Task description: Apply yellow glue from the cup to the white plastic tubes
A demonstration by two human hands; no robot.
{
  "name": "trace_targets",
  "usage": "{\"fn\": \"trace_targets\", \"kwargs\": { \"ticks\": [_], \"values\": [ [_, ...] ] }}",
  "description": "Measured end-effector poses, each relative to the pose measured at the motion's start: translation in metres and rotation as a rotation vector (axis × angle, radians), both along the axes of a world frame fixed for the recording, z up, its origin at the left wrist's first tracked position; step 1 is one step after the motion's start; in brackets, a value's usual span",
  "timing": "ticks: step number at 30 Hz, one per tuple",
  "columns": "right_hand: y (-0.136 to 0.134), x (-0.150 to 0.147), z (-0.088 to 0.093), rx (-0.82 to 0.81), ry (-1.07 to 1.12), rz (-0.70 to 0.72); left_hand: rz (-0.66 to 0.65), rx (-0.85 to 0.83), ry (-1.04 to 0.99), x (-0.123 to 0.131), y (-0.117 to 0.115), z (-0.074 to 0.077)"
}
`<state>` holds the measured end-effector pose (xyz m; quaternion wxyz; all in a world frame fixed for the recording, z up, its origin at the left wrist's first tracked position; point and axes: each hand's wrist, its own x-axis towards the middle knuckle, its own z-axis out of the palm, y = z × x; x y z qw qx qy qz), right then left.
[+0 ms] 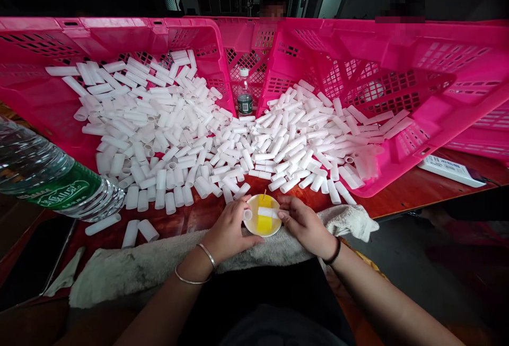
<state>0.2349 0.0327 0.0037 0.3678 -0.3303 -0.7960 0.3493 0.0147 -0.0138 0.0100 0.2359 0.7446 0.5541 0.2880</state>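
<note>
A small round pale dish [251, 225] sits near the table's front edge, with a yellow block or roller [264, 223] across its middle. My right hand [308, 229], at the dish's right side, pinches a short white plastic tube [267, 212] lying level over the yellow piece. Whether the tube touches the yellow piece I cannot tell. On the dish's left, my left hand [226, 232] has its fingers closed around another white tube [247, 215], seen end-on, its thumb along the dish's near rim.
Two tipped pink crates [342, 43] spill many white tubes [167, 123] onto the table. A large water bottle [59, 176] leans in at left; a small bottle [244, 96] stands between the crates. A rolled towel [131, 266] lines the front edge. A white box [451, 170] lies right.
</note>
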Motion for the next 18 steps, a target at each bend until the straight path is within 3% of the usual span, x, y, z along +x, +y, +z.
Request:
{"fn": "trace_targets", "kwargs": {
  "ticks": [4,6,10,12,15,18],
  "values": [
    [-0.0063,0.0007,0.0031,0.209,-0.073,0.07,0.007,0.001,-0.006,0.001,-0.0001,0.0013],
    [-0.0085,0.0014,0.003,0.187,-0.059,0.096,0.012,-0.002,-0.01,0.0013,-0.0001,0.0008],
    [-0.0107,0.0016,0.0002,-0.049,0.022,0.04,0.028,-0.014,-0.02,0.0011,-0.0009,-0.0009],
    [-0.0105,0.0021,-0.0006,0.019,-0.006,0.028,0.029,-0.011,-0.01,0.0007,-0.0012,-0.0012],
    [-0.0101,0.0038,-0.0015,0.256,-0.08,0.057,0.02,0.012,-0.003,0.0002,-0.0011,-0.0014],
    [-0.0117,0.0044,-0.0037,0.196,-0.042,0.069,0.015,0.005,0.001,0.0001,-0.0007,-0.002]
  ]
}}
